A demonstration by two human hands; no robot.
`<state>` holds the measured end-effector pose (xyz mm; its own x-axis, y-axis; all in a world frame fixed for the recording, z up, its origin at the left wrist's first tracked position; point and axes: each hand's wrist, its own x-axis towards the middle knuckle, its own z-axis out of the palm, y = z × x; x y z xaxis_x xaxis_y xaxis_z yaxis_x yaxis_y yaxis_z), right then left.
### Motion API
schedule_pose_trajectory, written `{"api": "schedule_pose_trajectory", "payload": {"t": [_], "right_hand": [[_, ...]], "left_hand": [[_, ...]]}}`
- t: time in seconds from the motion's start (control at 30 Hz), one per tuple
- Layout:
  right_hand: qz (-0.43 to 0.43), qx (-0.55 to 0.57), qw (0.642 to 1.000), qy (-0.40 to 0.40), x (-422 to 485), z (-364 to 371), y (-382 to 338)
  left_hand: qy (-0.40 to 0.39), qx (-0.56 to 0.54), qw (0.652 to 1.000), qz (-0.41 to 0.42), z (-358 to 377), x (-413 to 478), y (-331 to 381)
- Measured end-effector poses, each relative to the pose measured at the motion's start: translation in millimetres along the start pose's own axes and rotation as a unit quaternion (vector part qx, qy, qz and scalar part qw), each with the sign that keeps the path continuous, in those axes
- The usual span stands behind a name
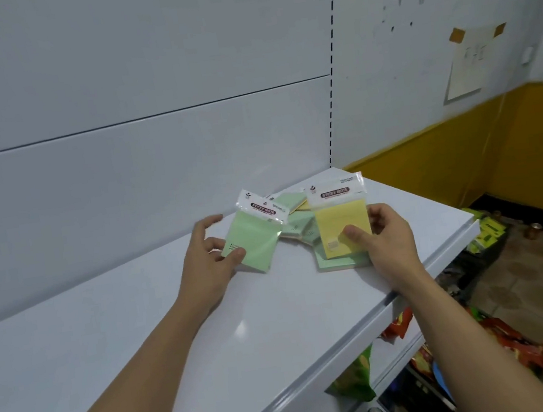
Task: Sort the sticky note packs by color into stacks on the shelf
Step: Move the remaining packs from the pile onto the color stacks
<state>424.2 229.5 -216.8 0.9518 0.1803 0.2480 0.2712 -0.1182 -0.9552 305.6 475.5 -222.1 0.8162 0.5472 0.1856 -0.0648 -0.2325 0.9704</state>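
Note:
My left hand (210,260) pinches the lower left corner of a green sticky note pack (256,239), thumb on its front, lifted and tilted above the white shelf (175,322). My right hand (383,236) holds a yellow sticky note pack (339,221) upright, thumb pressed on its front. Between and behind the two packs lies a loose pile of several green and yellow packs (297,218) on the shelf. One green pack (336,261) lies flat under the yellow one.
A white panel wall (139,154) backs the shelf, and the shelf's right end (468,218) is close to the pile. Snack bags (396,324) fill the lower shelves and floor at the right. A taped paper sheet (472,61) hangs on the far wall.

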Motion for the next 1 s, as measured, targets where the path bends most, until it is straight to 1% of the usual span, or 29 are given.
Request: {"api": "schedule_pose_trajectory", "payload": {"t": [0.03, 0.17, 0.33, 0.47, 0.63, 0.8, 0.9, 1.0], "right_hand": [[-0.001, 0.000, 1.000, 0.005, 0, 1, 0], [-0.008, -0.029, 0.999, -0.010, 1, 1, 3], [-0.019, -0.064, 0.998, -0.019, 1, 0, 5], [-0.017, -0.093, 0.996, -0.003, 0, 2, 3], [-0.011, -0.115, 0.993, 0.004, -3, 5, 1], [-0.013, -0.136, 0.991, 0.009, -4, 6, -1], [-0.009, -0.152, 0.988, 0.006, -3, 4, -3], [-0.014, -0.199, 0.980, -0.003, -1, -1, -5]], "left_hand": [[-0.007, -0.002, 1.000, -0.005, 0, 0, 1], [-0.032, 0.076, 0.997, 0.010, 3, -2, 4], [-0.057, 0.077, 0.995, 0.006, 2, -5, 6], [-0.074, 0.082, 0.994, 0.016, 0, -5, 5], [-0.056, 0.104, 0.992, 0.038, -1, -4, 7], [-0.063, 0.111, 0.992, 0.015, -5, -4, 15], [-0.054, 0.078, 0.995, -0.008, -4, -7, 23], [-0.045, 0.122, 0.992, 0.007, -9, -7, 29]]}}
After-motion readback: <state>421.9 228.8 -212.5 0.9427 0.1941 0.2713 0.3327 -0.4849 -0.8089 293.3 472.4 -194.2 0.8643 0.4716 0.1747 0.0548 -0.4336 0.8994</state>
